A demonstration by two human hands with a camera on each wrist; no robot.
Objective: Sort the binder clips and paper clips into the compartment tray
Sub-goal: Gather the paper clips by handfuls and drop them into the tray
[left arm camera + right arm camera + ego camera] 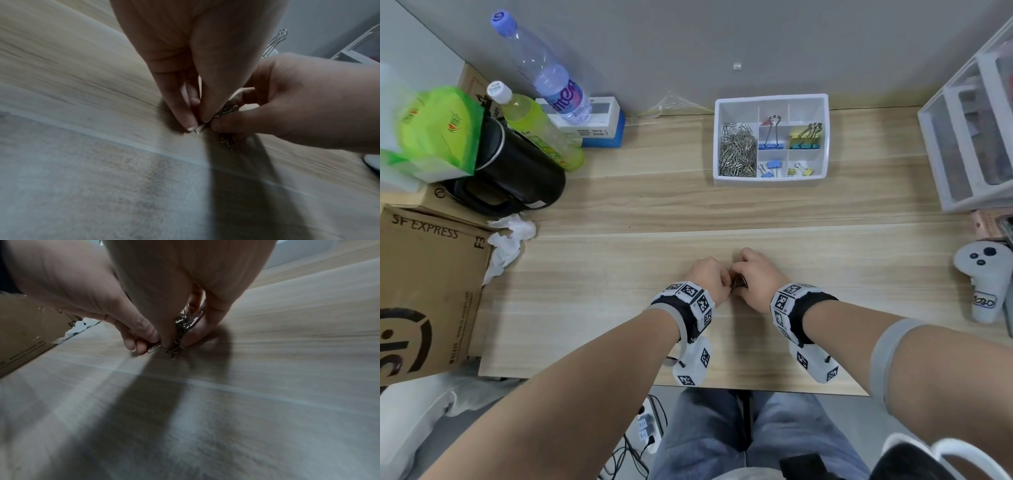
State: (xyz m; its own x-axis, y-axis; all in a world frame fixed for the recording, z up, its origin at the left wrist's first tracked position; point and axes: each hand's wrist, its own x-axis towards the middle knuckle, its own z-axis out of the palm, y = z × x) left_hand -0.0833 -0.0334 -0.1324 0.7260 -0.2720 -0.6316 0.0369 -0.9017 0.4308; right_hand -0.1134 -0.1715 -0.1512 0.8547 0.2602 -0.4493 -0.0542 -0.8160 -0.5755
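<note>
A white compartment tray stands at the back of the wooden table. Its long left compartment holds a heap of silver paper clips; the others hold blue binder clips and yellow binder clips, large and small. Near the table's front my hands meet over a small bunch of loose paper clips. My right hand grips this bunch of paper clips between thumb and curled fingers. My left hand pinches one paper clip at the bunch's edge, low against the table.
Two bottles, a black jug, a green packet and an SF Express cardboard box with crumpled tissue crowd the left. Clear plastic drawers and a white controller sit on the right. The table edge is close behind my wrists.
</note>
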